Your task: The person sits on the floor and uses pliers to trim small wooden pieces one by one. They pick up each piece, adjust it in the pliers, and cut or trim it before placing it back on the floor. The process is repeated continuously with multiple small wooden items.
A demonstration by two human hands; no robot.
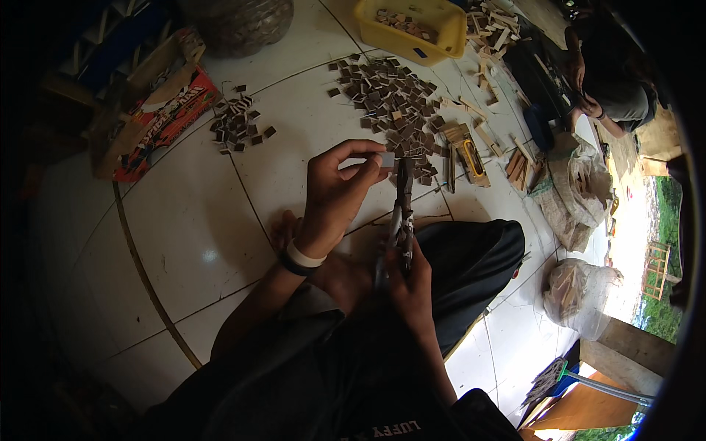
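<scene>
My left hand [340,192] is closed in a pinch, thumb against forefinger, on a small grey square piece [387,159]. My right hand [412,285] is wrapped round the handles of a plier-like hand tool [402,213], whose dark jaws point away from me. The piece is beside the jaws; I cannot tell whether they touch it. Just beyond both hands spreads a heap of small dark brown square pieces [397,103] on the floor. A smaller pile of similar pieces [235,123] lies farther left.
A yellow tub [448,40] holding pieces stands at the far side. To its right lie wood strips [482,79]. A yellow-handled cutter [472,158] rests near the heap. A red printed carton [165,121] is at left. Sacks [573,191] and another person [625,103] are at right.
</scene>
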